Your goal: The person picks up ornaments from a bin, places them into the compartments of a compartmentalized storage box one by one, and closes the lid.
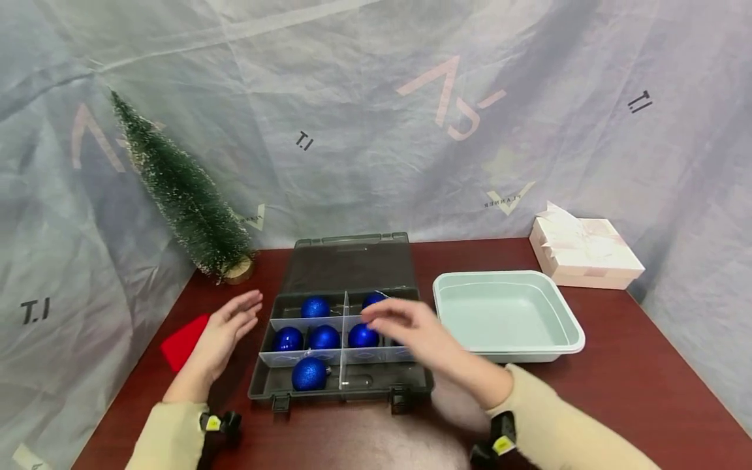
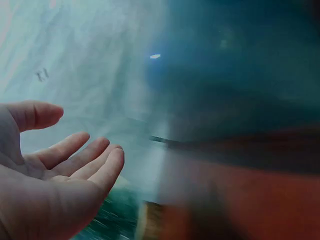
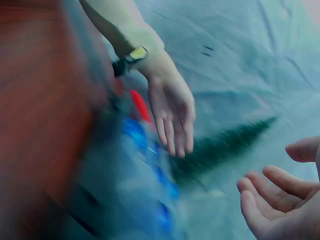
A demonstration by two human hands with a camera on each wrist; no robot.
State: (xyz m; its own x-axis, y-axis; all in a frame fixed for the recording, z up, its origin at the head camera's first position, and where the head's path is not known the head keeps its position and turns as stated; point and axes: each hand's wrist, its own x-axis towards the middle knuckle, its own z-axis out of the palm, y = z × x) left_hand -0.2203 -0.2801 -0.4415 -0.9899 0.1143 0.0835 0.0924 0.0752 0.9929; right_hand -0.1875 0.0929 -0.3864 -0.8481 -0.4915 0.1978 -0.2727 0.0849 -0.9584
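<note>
An opened dark plastic case (image 1: 271, 378) lies on the table, split by clear dividers, with several blue ball ornaments (image 1: 309, 374) in its compartments; some are glittery, others shiny. My right hand (image 1: 420, 329) hovers over the case's right side, fingers loosely bent and nothing in them, partly covering an ornament behind it. To the left of the case, my left hand (image 1: 226, 329) is raised above the table with its palm turned inward and holds nothing. Both wrist views show empty hands with spread thumbs. Beneath the left hand lies a red item (image 1: 183, 343), its kind unclear.
A small green bottle-brush tree (image 1: 182, 189) with a wooden base leans at the back left. Right of the case stands a pale green plastic tray (image 1: 499, 313). Behind it at the right is a pale pink gift box (image 1: 587, 251) with a bow. A grey cloth hangs behind.
</note>
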